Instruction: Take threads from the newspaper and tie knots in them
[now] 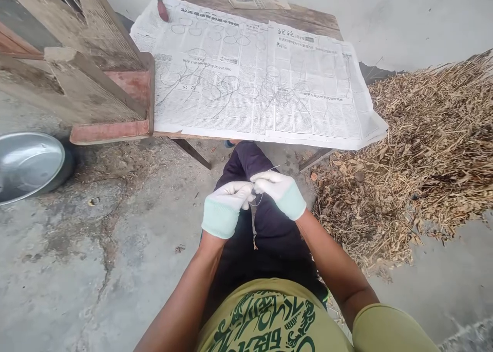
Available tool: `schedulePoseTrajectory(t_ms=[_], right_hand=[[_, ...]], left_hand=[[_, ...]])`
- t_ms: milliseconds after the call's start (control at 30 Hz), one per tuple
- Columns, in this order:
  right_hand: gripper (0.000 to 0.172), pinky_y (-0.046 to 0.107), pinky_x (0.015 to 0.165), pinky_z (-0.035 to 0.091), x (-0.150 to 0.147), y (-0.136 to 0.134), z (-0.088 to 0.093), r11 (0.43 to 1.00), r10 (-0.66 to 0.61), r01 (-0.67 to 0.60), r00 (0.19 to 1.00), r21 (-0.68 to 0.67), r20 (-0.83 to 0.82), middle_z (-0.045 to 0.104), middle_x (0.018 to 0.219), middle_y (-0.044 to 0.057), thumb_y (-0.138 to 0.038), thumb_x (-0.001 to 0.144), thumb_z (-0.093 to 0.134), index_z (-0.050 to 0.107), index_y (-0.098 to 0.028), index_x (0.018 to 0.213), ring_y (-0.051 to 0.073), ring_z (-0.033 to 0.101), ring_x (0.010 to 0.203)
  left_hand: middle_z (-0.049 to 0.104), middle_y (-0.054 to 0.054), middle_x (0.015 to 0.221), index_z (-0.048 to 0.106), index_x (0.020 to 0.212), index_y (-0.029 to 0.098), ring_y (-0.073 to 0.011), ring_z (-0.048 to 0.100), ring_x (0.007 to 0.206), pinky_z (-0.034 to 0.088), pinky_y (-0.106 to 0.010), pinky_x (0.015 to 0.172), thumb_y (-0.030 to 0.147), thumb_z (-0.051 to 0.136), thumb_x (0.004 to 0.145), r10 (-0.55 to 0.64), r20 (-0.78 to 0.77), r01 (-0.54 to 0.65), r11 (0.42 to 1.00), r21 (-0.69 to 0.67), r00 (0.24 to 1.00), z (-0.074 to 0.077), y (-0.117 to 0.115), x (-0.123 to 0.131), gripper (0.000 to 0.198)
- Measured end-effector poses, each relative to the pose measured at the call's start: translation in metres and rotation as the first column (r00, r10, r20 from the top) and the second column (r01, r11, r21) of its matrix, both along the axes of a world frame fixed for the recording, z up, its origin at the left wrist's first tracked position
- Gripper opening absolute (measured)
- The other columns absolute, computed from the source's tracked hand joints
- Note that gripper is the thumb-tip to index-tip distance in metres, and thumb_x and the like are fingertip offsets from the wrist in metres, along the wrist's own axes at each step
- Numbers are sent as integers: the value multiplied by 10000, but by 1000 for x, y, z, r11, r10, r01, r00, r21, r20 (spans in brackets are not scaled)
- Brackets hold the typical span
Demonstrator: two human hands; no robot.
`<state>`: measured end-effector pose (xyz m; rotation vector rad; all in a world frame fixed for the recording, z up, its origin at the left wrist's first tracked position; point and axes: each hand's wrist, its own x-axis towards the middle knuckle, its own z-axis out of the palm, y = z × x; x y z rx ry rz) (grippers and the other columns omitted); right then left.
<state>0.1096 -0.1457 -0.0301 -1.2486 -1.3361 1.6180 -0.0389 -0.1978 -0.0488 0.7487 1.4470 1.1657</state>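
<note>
Both my hands wear white gloves with pale green cuffs and meet above my lap. My left hand is closed in a pinch on a thin wire. Fingertips of my right hand pinch the same wire, close beside the left ones. One end of the wire sticks up past the right hand, and a curved part hangs just below the fingers. On the table ahead, newspaper sheets carry several loops and tangles of thin wire.
A red-handled tool lies at the newspaper's far left corner. Wooden furniture with red parts stands at left, above a metal basin. Dry stalks and leaves are heaped at right. The wooden table's back edge shows near the wall.
</note>
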Motion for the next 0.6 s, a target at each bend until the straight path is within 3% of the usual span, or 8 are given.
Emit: schedulePoseTrajectory(t_ms=[167,333,600], right_hand=[[194,257,708,572,9,0,2,996,94,-94,994,-6,-55,747,789,22,-246,805,639,801,-166,877,127,672,698],[194,250,707,551,9,-6,4,997,68,-67,996,26,-53,710,718,13,-201,815,579,754,-161,740,127,648,693],[248,290,785,553,5,-10,-13,999,32,-25,988,46,-153,721,773,36,-355,887,615,727,-167,770,154,670,756]], left_hand=[[668,-32,580,737,686,167,-98,472,443,351,-230,446,407,732,694,-171,-42,169,984,-52,984,13,7,-11,240],[670,-36,568,750,690,169,-92,424,425,294,-216,407,428,740,685,-238,-99,224,965,-137,966,20,6,-13,259],[701,-32,620,773,636,213,-162,604,600,441,-214,523,387,804,676,-350,-231,349,936,-46,908,21,7,-30,182]])
